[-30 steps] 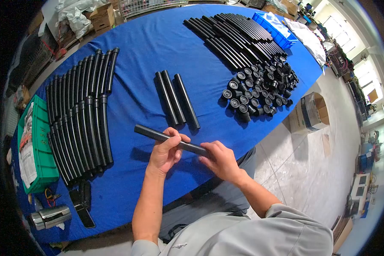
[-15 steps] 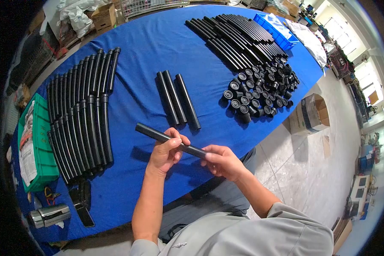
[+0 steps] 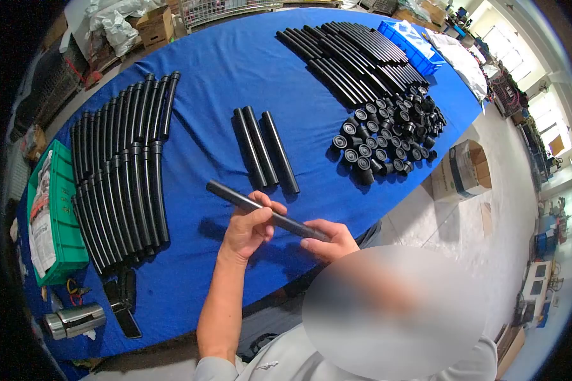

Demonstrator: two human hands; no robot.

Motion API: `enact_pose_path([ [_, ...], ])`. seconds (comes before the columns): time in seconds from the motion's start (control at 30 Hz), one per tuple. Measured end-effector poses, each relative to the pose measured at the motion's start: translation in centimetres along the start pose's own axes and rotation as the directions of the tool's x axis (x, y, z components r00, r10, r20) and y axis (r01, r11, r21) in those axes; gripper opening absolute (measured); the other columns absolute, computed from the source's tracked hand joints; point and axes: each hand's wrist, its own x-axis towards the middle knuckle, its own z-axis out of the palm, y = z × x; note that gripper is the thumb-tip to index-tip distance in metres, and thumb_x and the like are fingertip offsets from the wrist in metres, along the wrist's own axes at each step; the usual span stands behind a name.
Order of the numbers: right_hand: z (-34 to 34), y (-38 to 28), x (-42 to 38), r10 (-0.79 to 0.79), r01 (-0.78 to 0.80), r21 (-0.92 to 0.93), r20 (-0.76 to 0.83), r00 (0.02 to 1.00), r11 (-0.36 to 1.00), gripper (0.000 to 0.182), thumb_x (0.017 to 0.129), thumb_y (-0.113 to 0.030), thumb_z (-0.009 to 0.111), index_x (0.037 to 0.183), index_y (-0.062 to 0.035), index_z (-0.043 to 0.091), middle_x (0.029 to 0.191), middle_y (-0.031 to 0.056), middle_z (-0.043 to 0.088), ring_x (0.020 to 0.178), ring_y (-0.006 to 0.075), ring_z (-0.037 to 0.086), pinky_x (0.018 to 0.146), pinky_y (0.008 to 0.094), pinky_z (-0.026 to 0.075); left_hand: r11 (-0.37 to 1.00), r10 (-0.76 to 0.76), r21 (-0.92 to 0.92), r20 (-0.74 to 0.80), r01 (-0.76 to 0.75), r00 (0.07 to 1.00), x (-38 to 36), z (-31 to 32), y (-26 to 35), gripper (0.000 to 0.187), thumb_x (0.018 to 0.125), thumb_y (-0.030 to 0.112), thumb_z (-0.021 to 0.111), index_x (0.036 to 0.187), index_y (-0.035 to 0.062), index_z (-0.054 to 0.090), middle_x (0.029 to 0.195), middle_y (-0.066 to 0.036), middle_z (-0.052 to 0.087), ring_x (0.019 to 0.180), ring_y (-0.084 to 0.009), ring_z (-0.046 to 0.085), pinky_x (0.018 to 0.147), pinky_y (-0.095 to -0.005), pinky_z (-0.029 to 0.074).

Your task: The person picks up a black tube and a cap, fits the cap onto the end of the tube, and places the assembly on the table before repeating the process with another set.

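Both of my hands hold one black tube point(image 3: 230, 195) above the near edge of the blue table point(image 3: 222, 70). My left hand point(image 3: 246, 228) grips the tube around its middle. My right hand point(image 3: 327, 241) closes on the tube's right end, and a blurred patch hides my wrist and forearm. Three loose black tubes point(image 3: 264, 152) lie side by side just beyond my hands.
A row of long curved black tubes point(image 3: 121, 171) covers the left of the table. At the far right lie several straight tubes point(image 3: 356, 54) and a heap of black end caps point(image 3: 388, 133). A green crate point(image 3: 51, 216), a metal tool point(image 3: 75, 320) and a cardboard box point(image 3: 464, 166) stand nearby.
The held tube has shifted slightly right and tilted more steeply. My right hand has slid toward the tube's right end and lower.
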Motion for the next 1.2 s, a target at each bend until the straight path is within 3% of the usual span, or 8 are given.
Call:
enact_pose_path([
  [0.07,0.2,-0.1,0.5,-0.457,0.393,-0.434,-0.05,0.888,0.811,0.033,0.093,-0.026,0.073,0.115,-0.0023,0.068,0.077,0.0031,0.065,0.061,0.0082,0.06,0.052,0.0247,0.045,1.0,0.013,-0.022,-0.017,-0.013,1.0,0.2,0.2,-0.2,0.016,0.086,0.009,0.073,0.09,0.0084,0.057,0.091,-0.017,0.071,0.05,-0.0121,0.059,0.045,-0.0224,0.051],
  [0.3,-0.1,-1.5,0.1,0.384,-0.487,0.576,0.301,0.873,0.656,0.032,0.095,-0.03,0.07,0.112,-0.0033,0.068,0.079,0.0023,0.064,0.058,0.0061,0.053,0.048,0.0226,0.039,0.999,0.032,-0.026,0.105,-0.029,0.994,0.4,-1.6,-0.2,0.017,0.086,0.008,0.073,0.092,0.008,0.057,0.092,-0.018,0.072,0.053,-0.0138,0.062,0.045,-0.0228,0.051],
  [0.57,0.4,-0.6,0.4,-0.462,0.397,-0.469,-0.028,0.886,0.789,0.038,0.092,-0.023,0.075,0.122,-0.0011,0.064,0.083,0.0037,0.066,0.066,0.0156,0.062,0.06,0.0286,0.049,0.997,0.021,-0.079,0.026,-0.019,0.999,0.5,-0.8,-0.4,0.018,0.087,0.007,0.074,0.095,0.0093,0.057,0.091,-0.015,0.072,0.051,-0.0132,0.061,0.043,-0.0221,0.05],
  [0.67,-0.5,-0.1,0.4,0.363,-0.433,0.632,0.246,0.899,0.642,0.035,0.094,-0.026,0.074,0.12,-0.0046,0.065,0.084,0.0032,0.067,0.063,0.0111,0.06,0.054,0.024,0.046,0.997,0.036,-0.066,0.035,-0.033,0.999,0.3,-0.9,-0.1,0.018,0.087,0.007,0.074,0.095,0.0096,0.057,0.091,-0.015,0.072,0.051,-0.013,0.061,0.043,-0.0221,0.05],
  [0.83,0.5,-0.9,0.2,-0.053,0.048,-0.077,-0.066,0.996,0.996,0.033,0.094,-0.023,0.073,0.12,-0.005,0.063,0.083,0.0022,0.066,0.062,0.0085,0.06,0.05,0.0227,0.045,0.994,0.06,-0.092,0.041,-0.056,0.997,0.4,-0.9,-0.3,0.017,0.088,0.007,0.073,0.095,0.009,0.057,0.091,-0.016,0.071,0.05,-0.0122,0.059,0.042,-0.0211,0.048],
  [0.9,0.6,-0.6,0.7,-0.563,0.456,-0.619,0.026,0.826,0.64,0.033,0.093,-0.021,0.073,0.12,-0.0048,0.062,0.083,0.0025,0.066,0.063,0.0085,0.061,0.05,0.0225,0.045,0.993,0.055,-0.109,0.049,-0.05,0.997,0.5,-1.0,-0.3,0.016,0.086,0.007,0.073,0.092,0.0093,0.058,0.09,-0.016,0.072,0.051,-0.0119,0.06,0.042,-0.0202,0.047],
  [1.07,0.4,-1.5,0.1,0.33,-0.381,0.56,0.194,0.924,0.736,0.038,0.092,-0.023,0.075,0.122,-0.0031,0.062,0.08,0.0033,0.066,0.064,0.0083,0.062,0.052,0.0236,0.047,0.992,0.066,-0.116,0.08,-0.056,0.995,0.5,-1.0,-0.2,0.015,0.086,0.006,0.073,0.091,0.0089,0.059,0.089,-0.016,0.072,0.051,-0.0119,0.06,0.042,-0.0198,0.047],
  [1.2,0.6,-0.5,0.2,-0.271,0.229,-0.351,-0.074,0.96,0.908,0.045,0.089,-0.025,0.078,0.122,0.0005,0.061,0.081,0.0094,0.065,0.067,0.0195,0.063,0.059,0.0341,0.05,0.995,0.068,-0.082,0.072,-0.062,0.995,0.5,-1.0,-0.3,0.015,0.087,0.006,0.072,0.093,0.0087,0.058,0.091,-0.016,0.071,0.05,-0.0121,0.058,0.042,-0.0203,0.046],
])
